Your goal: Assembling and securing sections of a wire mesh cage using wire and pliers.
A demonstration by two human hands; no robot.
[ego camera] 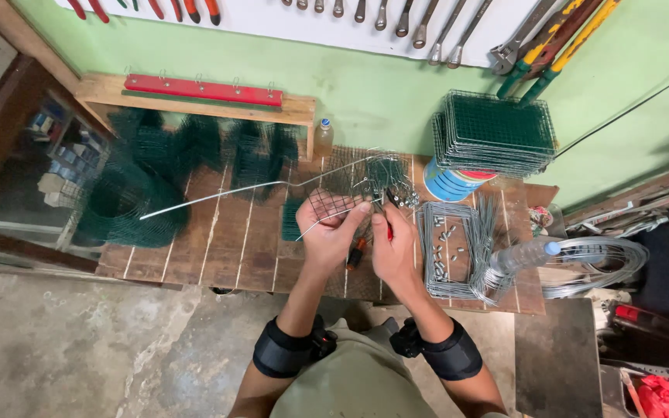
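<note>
My left hand (333,232) grips a small piece of wire mesh (327,206) together with a long grey wire (218,195) that runs off to the left over the wooden workbench (203,248). My right hand (393,246) holds red-handled pliers (389,226), whose jaws meet the mesh edge beside my left fingers. Both hands sit close together above the middle of the bench. A second pair of pliers with orange and black handles (357,253) lies on the bench just below my hands.
A roll of green mesh (129,203) lies at the bench's left. Stacked green mesh panels (495,131) rest on a blue tin (451,184). Grey wire frames with small metal clips (452,251), a plastic bottle (524,255) and wire coils (605,259) are at right. Tools hang on the wall.
</note>
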